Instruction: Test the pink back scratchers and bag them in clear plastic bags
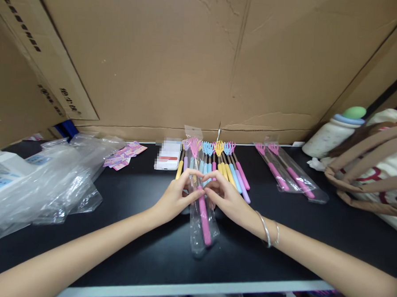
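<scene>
My left hand (178, 196) and my right hand (224, 196) meet at the middle of the black table (140, 247). Both pinch a clear plastic sleeve (198, 237) that holds a pink-handled back scratcher (204, 219). Its pink claw head (195, 145) points away from me. Just behind my fingers lies a row of several loose scratchers (229, 168) with yellow, blue, pink and purple handles. My right wrist wears thin silver bangles (270, 232).
Two bagged pink scratchers (288, 175) lie to the right. Crumpled clear bags (47, 180) pile at the left beside white boxes (0, 173). Small pink cards (125, 153), a white box (167, 158), a bottle (335, 131) and a tote bag (376, 175) border cardboard walls (177, 54).
</scene>
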Available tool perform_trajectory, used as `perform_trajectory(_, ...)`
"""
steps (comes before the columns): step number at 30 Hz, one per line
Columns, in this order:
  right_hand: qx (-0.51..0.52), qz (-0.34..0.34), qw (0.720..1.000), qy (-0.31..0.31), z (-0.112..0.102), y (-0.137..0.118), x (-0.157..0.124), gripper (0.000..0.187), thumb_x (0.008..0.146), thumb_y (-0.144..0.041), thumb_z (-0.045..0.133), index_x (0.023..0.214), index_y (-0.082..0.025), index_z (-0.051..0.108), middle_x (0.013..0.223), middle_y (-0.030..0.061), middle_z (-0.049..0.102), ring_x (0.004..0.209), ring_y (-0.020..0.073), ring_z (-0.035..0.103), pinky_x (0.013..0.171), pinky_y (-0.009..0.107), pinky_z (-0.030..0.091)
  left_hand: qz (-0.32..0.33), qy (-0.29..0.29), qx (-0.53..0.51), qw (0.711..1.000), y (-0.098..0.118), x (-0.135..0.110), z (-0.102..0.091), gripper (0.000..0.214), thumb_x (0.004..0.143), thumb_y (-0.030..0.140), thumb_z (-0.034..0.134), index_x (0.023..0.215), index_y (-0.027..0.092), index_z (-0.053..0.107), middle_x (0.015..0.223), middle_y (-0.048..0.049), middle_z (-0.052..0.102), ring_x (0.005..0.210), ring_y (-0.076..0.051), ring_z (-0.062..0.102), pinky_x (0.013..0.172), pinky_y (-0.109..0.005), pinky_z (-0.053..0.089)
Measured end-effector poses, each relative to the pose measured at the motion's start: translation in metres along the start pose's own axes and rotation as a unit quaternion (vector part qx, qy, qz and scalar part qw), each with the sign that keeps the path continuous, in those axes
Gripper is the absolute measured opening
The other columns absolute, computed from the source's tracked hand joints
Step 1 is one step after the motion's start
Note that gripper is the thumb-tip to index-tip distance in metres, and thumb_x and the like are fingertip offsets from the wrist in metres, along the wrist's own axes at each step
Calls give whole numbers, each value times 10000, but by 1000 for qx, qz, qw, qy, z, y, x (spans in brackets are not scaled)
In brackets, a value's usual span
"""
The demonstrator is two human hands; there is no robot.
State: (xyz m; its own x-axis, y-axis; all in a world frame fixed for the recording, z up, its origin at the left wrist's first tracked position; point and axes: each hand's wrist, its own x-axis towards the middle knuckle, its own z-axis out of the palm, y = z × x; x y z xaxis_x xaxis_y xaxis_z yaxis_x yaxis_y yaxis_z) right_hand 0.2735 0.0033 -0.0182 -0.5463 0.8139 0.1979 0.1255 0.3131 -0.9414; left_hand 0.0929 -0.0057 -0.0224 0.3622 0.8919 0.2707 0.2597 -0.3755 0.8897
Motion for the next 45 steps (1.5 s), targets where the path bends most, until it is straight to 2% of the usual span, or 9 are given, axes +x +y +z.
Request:
perform_trajectory(12,99,50,993,-28,0,-2,-1,263,862,-369,548,1049,-236,420,831,-22,539,711,104,564,607,240,480,-6,0,-59,998,-3,2,-1,310,858,402,550,1091,216,464,725,35,551,616,-114,567,581,-225,477)
perform_trajectory(17,63,47,996,-45,1,-8,-2,281,842,-316,571,1083,-255,441,1047,22,508,771,106,547,646,259,493,-2,24,-63,998,-4,4,-1,280,856,395,549,1061,218,476,763,25,538,611,-107,516,566,-216,450)
perform_trajectory(23,30,34,998,-35,-6,-16,0,213,862,-306,540,1054,-260,460,1038,16,507,780,112,538,663,262,498,0,6,-61,998,-1,4,-2,312,865,406,534,1114,230,471,732,33,504,573,-95,453,544,-208,411)
perform_trajectory(28,-23,30,999,-34,-23,-25,2,205,868,-323,543,1059,-258,511,995,11,515,741,109,526,632,250,488,9,7,-95,995,0,3,-2,317,858,390,547,1120,221,490,729,22,538,667,-119,536,620,-223,450)
perform_trajectory(32,-38,47,998,-34,-47,-26,-6,240,854,-367,574,1057,-248,525,957,16,549,810,137,558,692,277,494,4,10,-66,998,0,2,-1,164,880,300,509,1006,199,540,765,5,594,724,-123,586,670,-228,471)
perform_trajectory(35,-67,53,996,18,-73,-28,-20,256,820,-396,619,1023,-254,552,973,25,578,872,161,574,732,298,492,21,-21,-1,1000,1,1,-1,113,877,225,487,906,184,588,848,-22,625,798,-134,597,683,-221,468)
perform_trajectory(39,-133,63,980,131,-121,-32,-44,281,810,-445,603,1009,-247,593,940,33,620,870,152,580,758,328,440,76,-65,54,994,2,1,-1,164,872,159,457,875,187,618,882,-29,629,829,-133,591,705,-219,459)
perform_trajectory(42,-183,98,965,162,-161,-30,-59,376,815,-478,559,1063,-196,590,914,56,624,833,159,578,646,355,389,89,-86,74,990,2,1,0,194,873,148,439,847,189,628,851,-25,616,804,-123,581,686,-209,447)
perform_trajectory(45,-229,89,951,185,-198,-21,-69,450,729,-543,628,1019,-199,611,1008,53,626,952,192,569,758,329,418,71,-86,75,991,2,2,0,205,846,106,441,834,184,630,847,-20,619,780,-114,580,650,-192,437)
